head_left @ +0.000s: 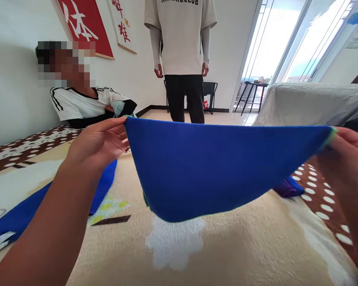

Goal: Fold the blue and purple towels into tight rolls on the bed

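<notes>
A blue cloth (209,167) with thin green edging hangs stretched between my two hands, above a beige patterned blanket (226,246). My left hand (97,139) pinches its upper left corner between thumb and fingers. At the far right, my right hand (347,147) grips the other end, its fingers partly hidden behind the cloth. The top edge runs nearly straight, while the lower edge sags in a curve. Beneath my left forearm lies another blue cloth (104,184) with a white tag (1,242) at its near end.
A folded blue and purple cloth (288,187) lies on the blanket at right. One person (86,103) leans at the bed's left side; another person (183,47) stands beyond it. Behind are a plastic-covered piece of furniture (313,103), a black stool (252,93) and wall scrolls (89,28).
</notes>
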A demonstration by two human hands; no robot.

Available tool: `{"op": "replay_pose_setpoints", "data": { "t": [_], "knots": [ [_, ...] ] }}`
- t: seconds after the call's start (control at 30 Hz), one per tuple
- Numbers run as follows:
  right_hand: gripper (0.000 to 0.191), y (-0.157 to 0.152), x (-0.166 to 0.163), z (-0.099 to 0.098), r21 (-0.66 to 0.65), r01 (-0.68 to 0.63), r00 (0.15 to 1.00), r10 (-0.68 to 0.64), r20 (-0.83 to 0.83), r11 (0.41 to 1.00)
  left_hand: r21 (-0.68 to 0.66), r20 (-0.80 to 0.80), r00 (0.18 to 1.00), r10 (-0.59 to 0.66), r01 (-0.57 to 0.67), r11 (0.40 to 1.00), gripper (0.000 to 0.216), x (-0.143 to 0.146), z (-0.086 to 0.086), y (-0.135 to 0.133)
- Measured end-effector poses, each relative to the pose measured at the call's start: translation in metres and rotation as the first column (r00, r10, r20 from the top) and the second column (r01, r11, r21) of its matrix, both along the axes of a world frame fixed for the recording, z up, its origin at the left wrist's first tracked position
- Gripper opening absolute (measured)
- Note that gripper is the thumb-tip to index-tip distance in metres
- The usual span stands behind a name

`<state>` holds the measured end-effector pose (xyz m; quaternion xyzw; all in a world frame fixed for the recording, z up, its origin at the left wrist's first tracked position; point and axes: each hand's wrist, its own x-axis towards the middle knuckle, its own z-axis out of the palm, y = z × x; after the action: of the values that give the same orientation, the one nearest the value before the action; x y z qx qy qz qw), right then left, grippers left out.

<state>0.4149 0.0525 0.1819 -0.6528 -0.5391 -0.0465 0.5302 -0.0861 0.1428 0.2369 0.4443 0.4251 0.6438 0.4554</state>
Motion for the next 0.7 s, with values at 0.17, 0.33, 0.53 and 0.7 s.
{"op": "replay_pose_setpoints", "data": {
  "t": [0.17,0.33,0.53,0.7],
  "knots": [
    [0.034,0.091,-0.015,0.013,0.213,-0.426,0.728,0.473,-0.497,0.879,-0.098,0.076,0.996,0.042,-0.034,0.995,0.013,-0.004,-0.012,0.016],
    [0.009,0.139,-0.027,0.028,0.333,-0.491,0.598,0.589,-0.543,0.805,-0.019,0.13,0.99,0.055,-0.054,0.998,0.007,0.001,-0.01,0.043],
    [0.021,0.112,-0.032,0.047,0.431,-0.561,0.549,0.708,-0.445,0.706,0.199,0.132,0.988,0.077,-0.103,0.975,0.009,-0.007,-0.017,0.01],
    [0.027,0.041,-0.018,-0.059,0.222,-0.533,0.569,0.54,-0.62,0.816,-0.034,-0.024,0.968,0.249,-0.25,0.968,0.03,-0.03,-0.126,-0.074]
  ]
}}
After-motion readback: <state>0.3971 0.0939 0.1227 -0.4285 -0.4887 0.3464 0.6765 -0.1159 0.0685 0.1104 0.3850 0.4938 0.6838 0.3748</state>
